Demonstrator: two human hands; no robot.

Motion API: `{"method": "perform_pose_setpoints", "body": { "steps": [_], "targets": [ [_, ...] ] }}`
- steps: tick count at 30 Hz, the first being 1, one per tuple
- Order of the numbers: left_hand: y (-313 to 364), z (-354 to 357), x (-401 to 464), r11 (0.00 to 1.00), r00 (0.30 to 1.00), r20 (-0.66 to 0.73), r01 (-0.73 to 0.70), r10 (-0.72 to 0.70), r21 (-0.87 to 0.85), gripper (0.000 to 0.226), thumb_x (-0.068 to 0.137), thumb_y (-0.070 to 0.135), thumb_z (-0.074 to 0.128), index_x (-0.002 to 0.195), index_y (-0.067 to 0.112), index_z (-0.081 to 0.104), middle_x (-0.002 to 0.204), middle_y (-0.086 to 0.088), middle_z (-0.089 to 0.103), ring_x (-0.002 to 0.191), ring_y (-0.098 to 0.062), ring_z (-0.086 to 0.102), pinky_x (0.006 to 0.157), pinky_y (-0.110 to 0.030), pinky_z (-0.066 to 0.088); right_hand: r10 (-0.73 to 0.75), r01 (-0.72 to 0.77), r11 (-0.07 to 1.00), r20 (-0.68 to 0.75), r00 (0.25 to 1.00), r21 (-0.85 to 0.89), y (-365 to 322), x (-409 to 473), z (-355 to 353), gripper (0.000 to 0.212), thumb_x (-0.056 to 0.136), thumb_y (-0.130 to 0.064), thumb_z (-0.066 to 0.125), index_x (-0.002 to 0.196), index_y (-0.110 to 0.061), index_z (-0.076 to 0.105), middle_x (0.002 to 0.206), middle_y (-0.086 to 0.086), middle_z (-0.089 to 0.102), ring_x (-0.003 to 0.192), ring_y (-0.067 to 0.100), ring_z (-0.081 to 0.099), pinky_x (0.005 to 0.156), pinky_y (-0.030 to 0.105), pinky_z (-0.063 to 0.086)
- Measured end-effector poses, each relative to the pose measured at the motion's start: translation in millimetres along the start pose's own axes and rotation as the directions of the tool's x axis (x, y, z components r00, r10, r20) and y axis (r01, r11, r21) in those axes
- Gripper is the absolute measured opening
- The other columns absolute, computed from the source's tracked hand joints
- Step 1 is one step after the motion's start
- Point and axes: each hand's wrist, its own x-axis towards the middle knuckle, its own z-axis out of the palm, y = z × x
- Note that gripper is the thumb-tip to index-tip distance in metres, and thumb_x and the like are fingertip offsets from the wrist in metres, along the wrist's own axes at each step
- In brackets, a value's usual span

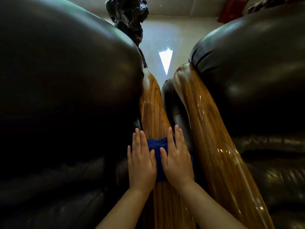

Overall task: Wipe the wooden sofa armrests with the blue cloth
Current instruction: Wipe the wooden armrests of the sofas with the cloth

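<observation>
Two glossy wooden armrests run away from me side by side: the left armrest (151, 103) and the right armrest (203, 116). A dark blue cloth (157, 146) lies across the left armrest. My left hand (142, 161) presses flat on the cloth's left side, fingers straight and pointing forward. My right hand (177, 157) presses flat on its right side, fingertips reaching the dark leather strip between the armrests. Most of the cloth is hidden under both palms.
A dark leather sofa (66, 96) bulges on the left and another dark leather seat (252, 80) on the right. A shiny pale floor (158, 43) shows beyond the armrests. A dark carved object (128, 17) stands at the far end.
</observation>
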Motion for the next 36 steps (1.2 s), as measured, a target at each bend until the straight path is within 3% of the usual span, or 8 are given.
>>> {"method": "perform_pose_setpoints", "body": {
  "steps": [5,9,12,14,17,22,30,36],
  "targets": [
    [3.0,-1.4,45.7,0.998,1.000,0.018,-0.010,0.009,0.070,0.057,0.092,0.041,0.013,0.138,0.029,-0.018,0.151,0.010,-0.020,0.140,-0.005,-0.017,0.118,-0.040,0.002,0.058,-0.060,0.998,0.040,0.997,0.031,-2.7,42.8,-3.1,0.058,0.089,-0.053,0.010,0.138,-0.034,-0.015,0.154,-0.003,-0.010,0.142,0.013,-0.006,0.115,0.043,0.015],
    [6.9,-23.4,69.2,0.998,1.000,0.030,0.003,-0.006,0.070,0.066,0.093,0.038,0.034,0.138,0.032,-0.015,0.151,0.008,-0.020,0.140,-0.009,-0.014,0.116,-0.042,0.001,0.008,-0.002,0.999,0.131,0.991,-0.043,-2.1,70.3,-21.4,0.063,0.091,-0.052,0.024,0.140,-0.036,-0.014,0.156,0.000,-0.014,0.142,0.015,-0.010,0.110,0.050,-0.007],
    [-3.5,-45.4,54.8,0.991,0.991,0.025,-0.133,0.133,0.008,0.066,0.087,0.029,0.054,0.143,0.024,0.020,0.153,0.004,0.020,0.139,-0.006,0.012,0.115,-0.035,0.016,-0.031,0.030,0.999,0.032,0.999,0.030,14.0,59.8,-48.0,0.055,0.087,-0.036,0.050,0.138,-0.026,0.033,0.150,0.002,0.028,0.138,0.017,0.025,0.114,0.048,0.015],
    [-6.2,-48.6,48.0,0.975,0.968,0.129,-0.219,0.214,0.024,0.060,0.086,0.023,0.058,0.139,0.022,0.032,0.148,0.004,0.033,0.134,0.001,0.018,0.115,-0.029,0.020,-0.066,0.056,0.995,0.125,0.990,0.088,23.6,54.8,-57.3,0.052,0.084,-0.027,0.060,0.132,-0.023,0.043,0.142,-0.001,0.043,0.132,0.016,0.037,0.110,0.037,0.028],
    [0.0,-43.6,55.7,0.977,0.963,0.187,-0.207,0.196,0.041,0.060,0.086,0.016,0.058,0.139,0.020,0.031,0.150,0.003,0.032,0.132,0.005,0.013,0.111,-0.019,0.010,-0.092,0.056,0.990,0.294,0.951,0.130,25.1,59.8,-57.4,0.055,0.085,-0.024,0.060,0.135,-0.024,0.039,0.145,-0.004,0.039,0.133,0.014,0.035,0.107,0.031,0.029],
    [7.5,-38.7,75.9,0.976,0.972,0.175,-0.182,0.160,0.121,0.059,0.086,0.010,0.055,0.140,0.016,0.031,0.151,0.001,0.030,0.137,-0.001,0.015,0.109,-0.017,0.005,-0.132,0.093,0.984,0.271,0.954,0.153,24.5,78.7,-50.5,0.055,0.087,-0.021,0.058,0.137,-0.021,0.037,0.146,0.000,0.038,0.132,0.017,0.036,0.103,0.023,0.024],
    [26.1,-45.0,115.3,0.887,0.962,0.096,-0.272,0.255,0.374,0.060,0.083,0.009,0.059,0.138,0.010,0.036,0.150,-0.012,0.030,0.139,-0.024,0.025,0.115,-0.039,0.023,-0.076,0.010,0.987,0.414,0.907,0.160,26.5,125.7,-53.0,0.059,0.087,-0.024,0.058,0.139,-0.020,0.033,0.148,0.007,0.034,0.133,0.026,0.033,0.102,0.031,0.032],
    [12.7,-47.0,87.4,0.964,0.983,0.084,-0.175,0.162,0.198,0.062,0.081,0.008,0.064,0.137,0.012,0.038,0.144,-0.007,0.042,0.135,-0.017,0.035,0.112,-0.028,0.022,-0.152,0.085,0.979,0.381,0.912,0.188,35.1,114.2,-53.6,0.066,0.080,-0.018,0.067,0.138,-0.024,0.035,0.136,0.005,0.049,0.123,0.022,0.047,0.091,0.027,0.039]
  ]
}}
